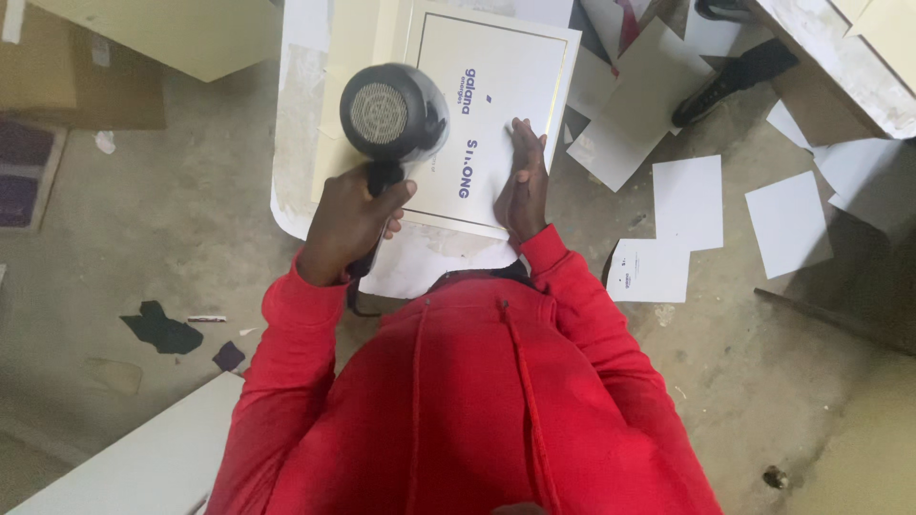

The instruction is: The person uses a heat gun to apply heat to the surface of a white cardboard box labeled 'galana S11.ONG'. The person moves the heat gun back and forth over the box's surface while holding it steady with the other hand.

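Note:
My left hand (348, 224) grips the handle of a black hair dryer (393, 113), held above a white printed card (491, 76) with a thin dark border. The dryer's round grille faces up toward me. My right hand (523, 181) lies flat, fingers together, pressing on the card's right edge. The card rests on a small white table (296, 143). My red hooded sweatshirt fills the lower middle of the view.
Several white sheets (687, 200) lie scattered on the concrete floor to the right. A black shoe (730, 81) of another person shows at the top right beside a worn table (830, 67). Dark scraps (162, 329) lie at the left. A pale board (143, 458) sits at the lower left.

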